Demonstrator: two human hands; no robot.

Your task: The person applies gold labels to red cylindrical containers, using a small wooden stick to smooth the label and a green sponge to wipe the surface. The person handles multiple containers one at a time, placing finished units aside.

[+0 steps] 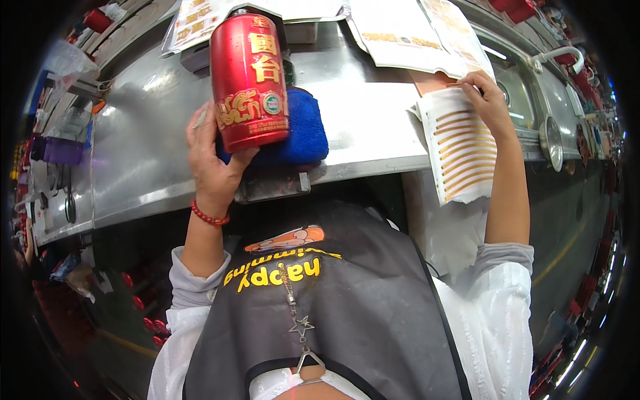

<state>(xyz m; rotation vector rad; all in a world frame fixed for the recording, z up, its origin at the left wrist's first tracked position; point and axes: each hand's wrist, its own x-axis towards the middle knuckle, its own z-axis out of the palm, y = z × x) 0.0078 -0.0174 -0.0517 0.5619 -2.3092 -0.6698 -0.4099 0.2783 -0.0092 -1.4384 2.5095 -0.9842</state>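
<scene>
A glossy red bottle [233,73] with gold characters and a gold dragon-like motif leans on a blue cloth-covered pad [308,127]. My left hand [208,150] is closed around the bottle's lower left side, its thumb by the base. To the right, a white sheet with rows of curved gold strips [460,150] hangs over the bench edge. My right hand [490,107] is at the sheet's top right corner, thumb and forefinger pinched together on a thin gold strip. Its other fingers are curled and partly hidden.
The steel bench [140,133] carries larger printed decal sheets [400,33] at the back. A metal bracket [273,189] juts from the front edge below the pad. A sink with a curved white tap [560,55] stands at the right, a purple container [60,151] at the far left.
</scene>
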